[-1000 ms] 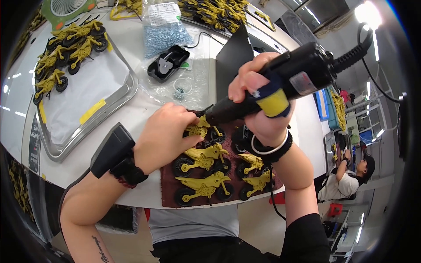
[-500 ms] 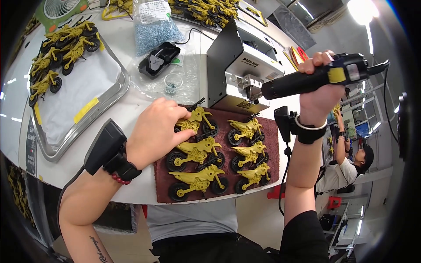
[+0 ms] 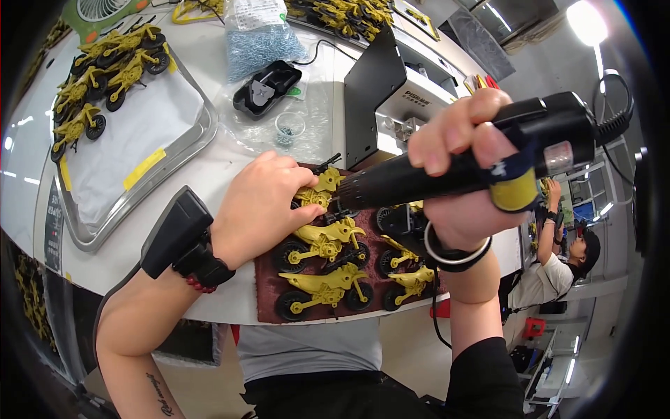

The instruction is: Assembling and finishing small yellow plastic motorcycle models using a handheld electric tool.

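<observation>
Pressing down with the left hand, fingers curled over the topmost yellow toy motorcycle at the centre of the frame, on the upper left of a dark red mat. Gripping a black electric screwdriver in the right hand, fingers wrapped tight round the barrel, tip pointing left and down at that same motorcycle, just beside the left fingertips. Lying below on the mat, two more yellow motorcycles in the left column, and others partly hidden under the right wrist in the right column. Standing just above the mat, a black and grey box-shaped machine. Sitting at upper left, a metal tray lined with white sheet, finished yellow motorcycles heaped in its top corner. Resting at top centre, a clear bag of small screws, with a black plastic dish and a small round cup below it. Working at the far right edge, another person.
</observation>
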Action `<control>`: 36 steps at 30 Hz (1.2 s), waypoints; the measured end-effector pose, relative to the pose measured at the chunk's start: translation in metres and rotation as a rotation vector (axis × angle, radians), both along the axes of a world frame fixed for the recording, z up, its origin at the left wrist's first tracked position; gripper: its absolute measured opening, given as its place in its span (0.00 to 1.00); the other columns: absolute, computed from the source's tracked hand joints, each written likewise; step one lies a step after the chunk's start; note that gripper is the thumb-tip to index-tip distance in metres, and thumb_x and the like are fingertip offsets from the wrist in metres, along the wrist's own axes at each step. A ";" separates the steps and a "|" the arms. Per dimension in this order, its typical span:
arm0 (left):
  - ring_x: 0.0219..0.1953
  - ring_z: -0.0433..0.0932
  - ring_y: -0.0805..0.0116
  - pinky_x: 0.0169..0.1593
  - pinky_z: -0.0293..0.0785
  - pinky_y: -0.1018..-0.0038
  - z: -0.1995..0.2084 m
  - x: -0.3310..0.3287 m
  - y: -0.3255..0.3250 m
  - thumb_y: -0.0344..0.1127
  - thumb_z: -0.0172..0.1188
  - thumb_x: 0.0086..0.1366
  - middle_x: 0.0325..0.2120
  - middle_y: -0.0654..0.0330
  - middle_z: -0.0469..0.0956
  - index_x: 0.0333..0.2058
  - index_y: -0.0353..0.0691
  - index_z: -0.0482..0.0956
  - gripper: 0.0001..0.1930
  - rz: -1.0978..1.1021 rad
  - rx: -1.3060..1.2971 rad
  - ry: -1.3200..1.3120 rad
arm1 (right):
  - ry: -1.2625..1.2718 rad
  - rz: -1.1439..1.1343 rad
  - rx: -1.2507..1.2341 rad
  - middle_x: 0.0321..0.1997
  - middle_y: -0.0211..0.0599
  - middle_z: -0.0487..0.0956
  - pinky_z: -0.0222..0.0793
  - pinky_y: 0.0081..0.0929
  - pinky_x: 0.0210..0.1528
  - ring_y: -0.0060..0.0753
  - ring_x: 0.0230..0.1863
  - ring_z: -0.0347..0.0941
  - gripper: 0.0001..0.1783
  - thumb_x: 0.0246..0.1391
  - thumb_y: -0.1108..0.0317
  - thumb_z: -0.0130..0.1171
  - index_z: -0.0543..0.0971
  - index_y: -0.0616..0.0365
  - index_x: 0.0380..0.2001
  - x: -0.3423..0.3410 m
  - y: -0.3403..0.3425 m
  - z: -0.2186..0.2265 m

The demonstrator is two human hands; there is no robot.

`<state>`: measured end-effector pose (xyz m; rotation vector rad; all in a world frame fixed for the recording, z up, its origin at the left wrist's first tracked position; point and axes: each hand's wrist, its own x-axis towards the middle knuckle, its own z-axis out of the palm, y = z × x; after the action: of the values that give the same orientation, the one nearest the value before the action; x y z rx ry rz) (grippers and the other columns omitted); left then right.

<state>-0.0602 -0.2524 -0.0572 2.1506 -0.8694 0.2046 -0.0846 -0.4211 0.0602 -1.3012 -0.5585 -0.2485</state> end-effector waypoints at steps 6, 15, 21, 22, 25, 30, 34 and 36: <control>0.32 0.68 0.60 0.37 0.66 0.70 0.002 -0.001 0.000 0.39 0.65 0.43 0.25 0.59 0.73 0.30 0.39 0.78 0.14 -0.012 0.012 0.016 | 0.034 -0.063 -0.094 0.23 0.33 0.67 0.62 0.27 0.28 0.27 0.20 0.63 0.10 0.44 0.69 0.49 0.65 0.57 0.33 0.001 0.005 -0.015; 0.32 0.68 0.60 0.38 0.66 0.70 0.000 -0.001 0.002 0.39 0.64 0.45 0.27 0.59 0.74 0.31 0.38 0.78 0.15 -0.026 0.027 -0.011 | 0.062 -0.059 -0.077 0.23 0.33 0.66 0.62 0.26 0.27 0.26 0.20 0.62 0.11 0.43 0.68 0.50 0.64 0.56 0.32 -0.005 0.010 -0.005; 0.33 0.68 0.59 0.38 0.66 0.70 0.003 -0.001 0.002 0.37 0.63 0.45 0.27 0.59 0.73 0.31 0.37 0.77 0.14 -0.040 0.079 0.001 | 0.093 -0.043 -0.117 0.23 0.32 0.66 0.63 0.27 0.28 0.25 0.20 0.63 0.11 0.43 0.68 0.52 0.64 0.56 0.31 -0.003 0.010 -0.017; 0.33 0.68 0.59 0.38 0.66 0.70 0.004 -0.001 0.003 0.36 0.63 0.44 0.27 0.59 0.73 0.31 0.37 0.77 0.14 -0.047 0.082 -0.005 | 0.112 0.002 -0.125 0.23 0.32 0.66 0.63 0.26 0.28 0.25 0.20 0.63 0.11 0.43 0.69 0.53 0.64 0.55 0.31 -0.003 0.009 -0.016; 0.33 0.68 0.59 0.38 0.66 0.70 0.006 -0.003 0.002 0.35 0.63 0.44 0.27 0.59 0.73 0.32 0.38 0.77 0.14 -0.051 0.090 -0.010 | 0.037 -0.100 -0.490 0.23 0.33 0.66 0.63 0.26 0.28 0.25 0.20 0.63 0.12 0.43 0.70 0.54 0.64 0.55 0.31 -0.006 0.007 -0.009; 0.33 0.68 0.59 0.38 0.66 0.70 0.006 -0.003 0.001 0.35 0.63 0.43 0.27 0.59 0.73 0.32 0.37 0.77 0.15 -0.072 0.099 -0.010 | 0.063 -0.195 -0.362 0.23 0.29 0.70 0.61 0.14 0.26 0.19 0.24 0.66 0.09 0.39 0.72 0.62 0.70 0.58 0.23 -0.006 0.008 -0.017; 0.33 0.69 0.59 0.38 0.66 0.70 -0.001 -0.002 0.003 0.36 0.63 0.44 0.27 0.59 0.74 0.31 0.37 0.77 0.14 -0.008 0.062 -0.013 | -0.153 -0.026 -0.166 0.23 0.31 0.65 0.60 0.25 0.27 0.25 0.20 0.62 0.08 0.46 0.69 0.50 0.65 0.57 0.31 -0.001 -0.006 -0.005; 0.32 0.69 0.59 0.38 0.66 0.69 0.005 -0.003 -0.002 0.37 0.64 0.44 0.26 0.58 0.74 0.29 0.36 0.78 0.14 -0.009 0.038 -0.031 | -0.162 -0.067 0.041 0.24 0.30 0.63 0.56 0.24 0.29 0.24 0.22 0.59 0.07 0.46 0.67 0.47 0.65 0.57 0.30 -0.015 -0.025 0.036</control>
<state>-0.0632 -0.2549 -0.0519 2.1837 -0.9078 0.2186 -0.0997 -0.4460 0.0963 -1.2680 -0.6447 -0.4215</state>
